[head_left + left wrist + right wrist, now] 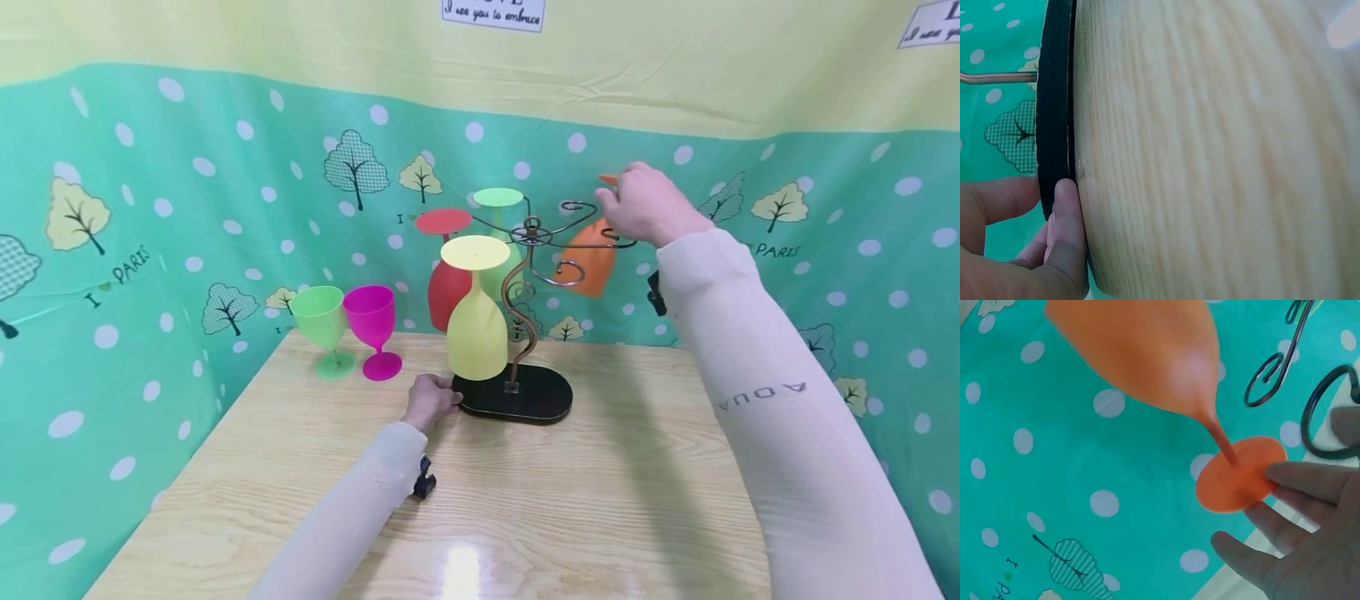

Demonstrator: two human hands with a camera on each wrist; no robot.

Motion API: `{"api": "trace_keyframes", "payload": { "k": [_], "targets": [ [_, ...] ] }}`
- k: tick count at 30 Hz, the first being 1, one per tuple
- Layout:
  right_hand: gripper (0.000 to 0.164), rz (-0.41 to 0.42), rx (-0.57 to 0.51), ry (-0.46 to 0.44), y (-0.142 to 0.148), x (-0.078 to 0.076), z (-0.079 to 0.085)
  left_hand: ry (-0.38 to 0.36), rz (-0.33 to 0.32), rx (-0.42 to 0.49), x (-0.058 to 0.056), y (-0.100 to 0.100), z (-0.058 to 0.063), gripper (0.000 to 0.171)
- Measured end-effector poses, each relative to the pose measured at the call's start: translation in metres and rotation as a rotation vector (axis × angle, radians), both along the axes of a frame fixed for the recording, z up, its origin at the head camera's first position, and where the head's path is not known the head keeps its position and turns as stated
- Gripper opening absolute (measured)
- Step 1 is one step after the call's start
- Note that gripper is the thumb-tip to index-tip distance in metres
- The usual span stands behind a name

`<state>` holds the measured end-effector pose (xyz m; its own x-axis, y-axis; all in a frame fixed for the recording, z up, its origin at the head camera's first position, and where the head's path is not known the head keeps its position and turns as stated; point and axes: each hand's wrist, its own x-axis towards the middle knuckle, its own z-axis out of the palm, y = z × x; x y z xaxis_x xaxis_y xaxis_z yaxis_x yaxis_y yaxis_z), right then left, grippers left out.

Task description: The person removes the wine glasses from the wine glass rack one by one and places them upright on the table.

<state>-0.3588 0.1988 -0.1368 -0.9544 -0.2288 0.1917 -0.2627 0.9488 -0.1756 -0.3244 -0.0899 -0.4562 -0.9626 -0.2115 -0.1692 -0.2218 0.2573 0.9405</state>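
Note:
My right hand [651,204] pinches the foot of an orange goblet [588,260], held upside down and tilted at the right of a wire goblet rack [525,321]. In the right wrist view its fingers lie on the round orange foot [1241,478], beside a curled wire hook [1310,419]. Low down, my left hand [431,400] grips the left end of the rack's black base [543,400]; thumb and fingers meet its edge in the left wrist view. Yellow [477,333], red [442,292] and light green [498,197] goblets hang bowl-down on the rack's left side.
A green goblet [318,312] and a magenta goblet [371,312] stand upright on the wooden table [600,483], left of the rack. Behind the table hangs a teal and yellow curtain [247,175] with dots and trees.

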Motion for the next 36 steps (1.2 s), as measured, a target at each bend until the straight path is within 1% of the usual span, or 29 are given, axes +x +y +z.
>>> {"api": "trace_keyframes", "payload": {
  "k": [2,5,11,16,18,20,23,25,26,28,32,36],
  "targets": [
    [0.049,0.006,-0.016,0.044,0.005,0.001,-0.001,-0.002,0.002,0.000,0.000,0.000,0.000,0.031],
    [0.041,0.005,-0.014,0.101,0.013,0.003,-0.004,-0.001,0.003,0.011,0.001,0.000,0.001,0.031],
    [0.036,-0.033,0.040,0.185,0.025,0.005,-0.010,0.007,0.006,-0.006,0.002,0.000,0.002,0.030],
    [0.030,-0.013,0.059,0.244,0.033,0.007,-0.019,0.011,0.006,0.003,0.003,-0.001,0.004,0.031],
    [0.028,0.001,0.067,0.303,0.037,0.008,-0.025,0.010,0.002,-0.003,0.003,0.000,0.004,0.031],
    [0.027,0.022,0.073,0.406,0.041,0.010,-0.032,0.008,-0.002,-0.008,0.003,0.000,0.003,0.030],
    [0.024,0.068,0.070,0.587,0.048,0.010,-0.043,0.008,-0.007,-0.015,0.003,-0.001,0.003,0.029],
    [0.022,0.095,0.063,0.675,0.051,0.010,-0.049,0.009,-0.011,-0.012,0.003,-0.001,0.003,0.029],
    [0.019,0.106,0.061,0.705,0.052,0.010,-0.051,0.009,-0.014,-0.011,0.003,-0.001,0.003,0.029],
    [0.016,0.121,0.064,0.747,0.055,0.010,-0.056,0.011,-0.017,-0.014,0.003,-0.001,0.003,0.029],
    [0.011,0.137,0.063,0.797,0.059,0.012,-0.065,0.005,-0.013,-0.006,0.003,-0.001,0.003,0.030],
    [0.008,0.162,0.033,0.823,0.065,0.015,-0.075,0.014,-0.011,-0.001,0.003,-0.001,0.002,0.030]
  ]
}}
